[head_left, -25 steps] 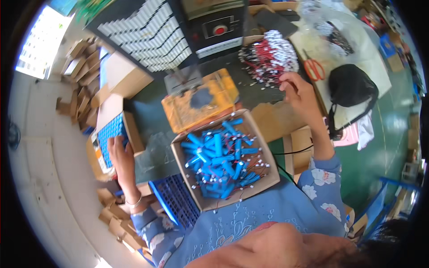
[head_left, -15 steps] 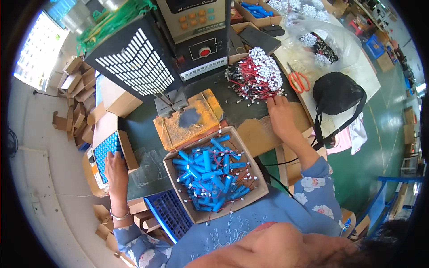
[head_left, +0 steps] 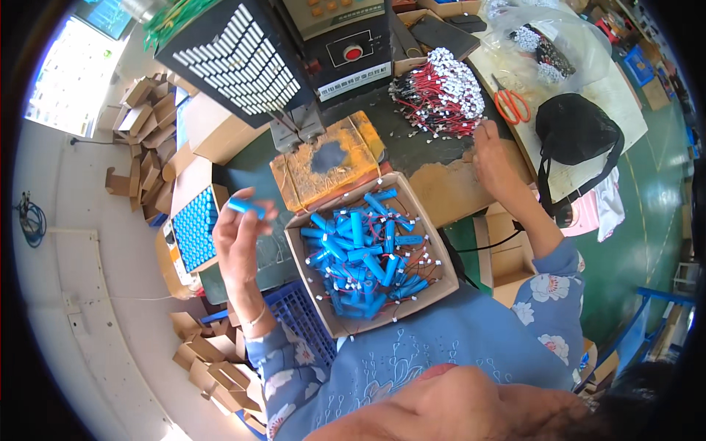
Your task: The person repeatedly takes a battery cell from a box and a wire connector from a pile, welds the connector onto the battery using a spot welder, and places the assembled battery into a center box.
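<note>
Sitting nearest is a cardboard box (head_left: 419, 294) of blue batteries (head_left: 364, 253) (many wired). Left of it, the left hand (head_left: 239, 239) pinches one blue battery (head_left: 245, 207) in raised fingertips; farther off, the right hand (head_left: 496, 165) rests fingers-down on the table (head_left: 434, 151) beside a wire bundle (head_left: 441, 92).

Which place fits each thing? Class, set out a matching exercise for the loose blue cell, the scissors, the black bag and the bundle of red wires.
Things:
1. single blue cell
2. orange-handled scissors
3. black bag
4. bundle of red wires

Places:
A. right of the scissors, on the pale board
B. held up in the left hand
C. just above the right hand
D. between the wire bundle and the black bag

Pairs: 1-B, 2-D, 3-A, 4-C
</note>
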`<state>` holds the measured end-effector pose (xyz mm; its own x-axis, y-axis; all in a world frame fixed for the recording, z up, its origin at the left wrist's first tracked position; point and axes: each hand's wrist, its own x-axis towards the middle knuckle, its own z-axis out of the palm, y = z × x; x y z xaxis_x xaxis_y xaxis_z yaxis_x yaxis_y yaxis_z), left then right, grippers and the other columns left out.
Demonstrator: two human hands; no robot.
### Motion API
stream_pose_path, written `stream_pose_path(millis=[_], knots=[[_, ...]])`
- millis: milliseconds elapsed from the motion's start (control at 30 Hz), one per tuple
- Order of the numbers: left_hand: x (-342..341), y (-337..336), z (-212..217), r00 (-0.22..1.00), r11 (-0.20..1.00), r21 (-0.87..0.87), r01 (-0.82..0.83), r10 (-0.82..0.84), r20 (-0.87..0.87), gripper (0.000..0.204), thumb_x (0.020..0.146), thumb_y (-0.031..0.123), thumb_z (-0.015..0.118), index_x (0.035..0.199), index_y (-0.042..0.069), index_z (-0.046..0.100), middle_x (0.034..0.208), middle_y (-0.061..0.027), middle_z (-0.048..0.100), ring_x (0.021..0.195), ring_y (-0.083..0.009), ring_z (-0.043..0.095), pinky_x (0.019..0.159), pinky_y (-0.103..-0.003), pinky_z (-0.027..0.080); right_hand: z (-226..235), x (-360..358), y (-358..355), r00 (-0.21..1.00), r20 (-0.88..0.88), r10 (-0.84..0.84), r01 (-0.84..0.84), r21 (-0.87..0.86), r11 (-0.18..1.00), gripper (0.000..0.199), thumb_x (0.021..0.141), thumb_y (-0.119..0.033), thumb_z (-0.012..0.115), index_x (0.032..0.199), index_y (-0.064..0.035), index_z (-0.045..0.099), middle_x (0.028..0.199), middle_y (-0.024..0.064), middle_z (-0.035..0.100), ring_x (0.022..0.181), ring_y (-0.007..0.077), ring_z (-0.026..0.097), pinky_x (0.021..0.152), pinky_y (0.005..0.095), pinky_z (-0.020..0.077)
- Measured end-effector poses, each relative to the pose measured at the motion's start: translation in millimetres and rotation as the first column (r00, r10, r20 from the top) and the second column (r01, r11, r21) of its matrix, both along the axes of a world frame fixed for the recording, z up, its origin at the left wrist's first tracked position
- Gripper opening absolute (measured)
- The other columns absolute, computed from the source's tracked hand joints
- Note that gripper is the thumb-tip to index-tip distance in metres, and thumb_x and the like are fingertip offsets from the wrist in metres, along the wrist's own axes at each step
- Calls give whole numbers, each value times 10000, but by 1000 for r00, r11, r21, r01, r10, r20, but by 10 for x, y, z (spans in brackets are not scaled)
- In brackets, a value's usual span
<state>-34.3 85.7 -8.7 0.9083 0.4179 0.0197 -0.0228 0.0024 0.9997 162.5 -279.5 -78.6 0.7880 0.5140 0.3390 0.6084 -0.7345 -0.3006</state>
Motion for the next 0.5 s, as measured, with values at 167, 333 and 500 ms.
stream_pose_path(millis=[167,333,500], knots=[[361,-272,146,992,957,273,100,-119,53,186,887,31,589,1056,-43,616,987,-47,607,819,-90,573,748,-217,452,273,-117,-40,983,172,-59,112,-318,941,76,733,-19,575,808,-4,580,796,137,529,818,300,548,651,393,454],[637,-392,23,996,834,549,59,-89,29,123,800,22,662,911,-25,634,744,-45,530,604,-63,476,547,-218,396,795,-244,417,978,135,157,-166,57,984,60,730,-31,585,784,-10,599,671,115,498,710,297,540,600,397,433],[878,-494,-88,994,792,609,-36,-32,101,149,745,34,720,688,-34,600,570,-70,506,502,-135,459,481,-281,366,834,-272,1174,780,-334,529,-264,592,762,114,861,-83,625,866,30,616,697,50,578,613,65,476,532,246,384]])
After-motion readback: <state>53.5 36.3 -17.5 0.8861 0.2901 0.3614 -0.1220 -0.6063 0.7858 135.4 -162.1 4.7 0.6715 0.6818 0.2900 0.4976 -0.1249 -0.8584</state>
